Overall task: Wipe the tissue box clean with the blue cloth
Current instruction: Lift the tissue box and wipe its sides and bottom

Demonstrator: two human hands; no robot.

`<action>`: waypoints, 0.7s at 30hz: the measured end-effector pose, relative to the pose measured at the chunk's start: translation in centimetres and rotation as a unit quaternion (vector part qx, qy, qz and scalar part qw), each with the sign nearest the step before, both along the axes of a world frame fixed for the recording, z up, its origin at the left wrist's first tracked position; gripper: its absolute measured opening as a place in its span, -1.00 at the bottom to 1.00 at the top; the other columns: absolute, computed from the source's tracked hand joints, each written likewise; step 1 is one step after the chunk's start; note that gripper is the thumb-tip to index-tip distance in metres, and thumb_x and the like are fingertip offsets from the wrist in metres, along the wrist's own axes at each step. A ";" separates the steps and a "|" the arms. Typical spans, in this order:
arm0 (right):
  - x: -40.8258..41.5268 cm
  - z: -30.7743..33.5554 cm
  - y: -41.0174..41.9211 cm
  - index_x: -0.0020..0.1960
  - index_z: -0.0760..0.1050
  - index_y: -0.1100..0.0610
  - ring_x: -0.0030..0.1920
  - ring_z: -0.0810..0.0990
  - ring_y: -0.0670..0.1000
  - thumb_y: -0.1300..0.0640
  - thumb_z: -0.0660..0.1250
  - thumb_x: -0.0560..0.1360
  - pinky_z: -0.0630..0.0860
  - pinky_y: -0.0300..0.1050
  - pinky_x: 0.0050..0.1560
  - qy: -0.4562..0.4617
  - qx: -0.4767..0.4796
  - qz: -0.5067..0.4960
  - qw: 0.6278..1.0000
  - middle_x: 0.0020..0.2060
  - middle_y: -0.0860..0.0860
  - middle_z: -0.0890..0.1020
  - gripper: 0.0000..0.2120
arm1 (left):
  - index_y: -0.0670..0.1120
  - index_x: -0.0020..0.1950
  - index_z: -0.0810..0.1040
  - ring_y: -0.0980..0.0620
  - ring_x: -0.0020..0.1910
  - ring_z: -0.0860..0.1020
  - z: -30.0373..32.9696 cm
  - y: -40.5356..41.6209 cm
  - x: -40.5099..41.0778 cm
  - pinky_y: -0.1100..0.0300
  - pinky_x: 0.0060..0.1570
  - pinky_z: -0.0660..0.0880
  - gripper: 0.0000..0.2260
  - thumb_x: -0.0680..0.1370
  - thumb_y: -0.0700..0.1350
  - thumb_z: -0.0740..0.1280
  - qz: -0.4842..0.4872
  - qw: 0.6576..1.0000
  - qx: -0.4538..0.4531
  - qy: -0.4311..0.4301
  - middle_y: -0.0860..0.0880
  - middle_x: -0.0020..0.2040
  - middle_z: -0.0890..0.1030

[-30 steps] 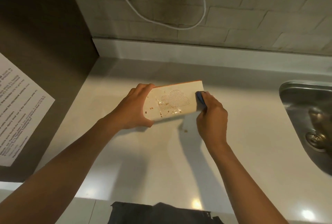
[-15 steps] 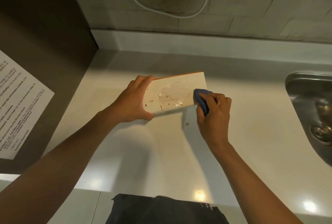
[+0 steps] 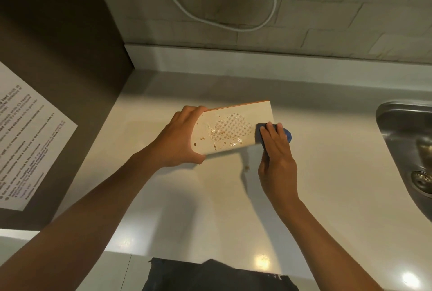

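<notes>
The tissue box (image 3: 233, 127) is cream with an orange far edge and a dotted cloud pattern on its upturned face. That face is smeared with shiny residue and small brown specks. It is tilted up off the white counter (image 3: 210, 197). My left hand (image 3: 177, 141) grips its left end, thumb below and fingers over the top. My right hand (image 3: 275, 150) holds the blue cloth (image 3: 286, 133) bunched under its fingers and presses it against the box's right end.
A steel sink (image 3: 406, 150) with a drain lies at the right. A dark panel with a printed paper notice (image 3: 25, 138) stands at the left. A white cable (image 3: 233, 26) hangs on the tiled back wall. A small crumb (image 3: 246, 168) lies on the counter below the box.
My right hand has shifted the blue cloth along the box's right end, its fingers now flatter over the cloth. The left hand keeps its grip. The view has tilted slightly.
</notes>
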State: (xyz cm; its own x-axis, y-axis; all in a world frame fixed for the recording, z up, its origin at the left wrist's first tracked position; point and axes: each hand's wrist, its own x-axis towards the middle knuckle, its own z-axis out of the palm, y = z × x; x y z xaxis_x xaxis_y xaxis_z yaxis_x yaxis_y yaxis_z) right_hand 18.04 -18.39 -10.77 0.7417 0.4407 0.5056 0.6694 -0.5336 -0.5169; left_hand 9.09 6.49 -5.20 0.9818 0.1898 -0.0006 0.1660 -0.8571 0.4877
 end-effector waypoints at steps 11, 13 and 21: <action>-0.5 0.2 0.2 0.47 0.32 0.23 0.49 0.23 0.17 0.50 0.39 0.38 0.38 0.12 0.34 -0.012 -0.053 0.034 0.998 0.46 0.11 0.34 -0.31 | 0.16 0.52 0.12 0.12 0.33 0.27 0.0 0.2 0.2 0.16 0.18 0.48 0.04 0.20 0.07 0.68 0.001 1.000 -0.007 -0.007 0.16 0.39 0.22; -0.4 1.2 1.8 0.42 0.38 0.28 0.47 0.26 0.20 0.46 0.34 0.44 0.43 0.23 0.30 0.005 -0.028 0.011 1.000 0.41 0.17 0.40 -0.44 | 0.18 0.51 0.10 0.11 0.33 0.27 0.0 0.2 0.3 0.14 0.18 0.50 0.04 0.21 0.07 0.68 0.005 1.000 -0.005 -0.004 0.16 0.39 0.22; -2.5 -0.5 0.8 0.46 0.33 0.25 0.51 0.20 0.12 0.57 0.32 0.34 0.42 0.23 0.31 -0.060 -0.073 0.102 0.990 0.46 0.12 0.35 -0.29 | 0.17 0.51 0.13 0.10 0.34 0.29 -0.4 0.3 0.1 0.08 0.20 0.54 0.03 0.20 0.09 0.67 -0.002 1.000 -0.004 -0.016 0.17 0.38 0.23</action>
State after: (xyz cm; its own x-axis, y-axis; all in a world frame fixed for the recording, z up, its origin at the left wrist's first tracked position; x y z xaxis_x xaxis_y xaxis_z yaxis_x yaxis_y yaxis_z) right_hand 15.56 -17.56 -11.30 0.5686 0.6502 0.5039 0.8226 -0.4446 -0.3545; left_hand 9.15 6.76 -5.58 0.9822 0.1855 0.0284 0.1468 -0.8538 0.4996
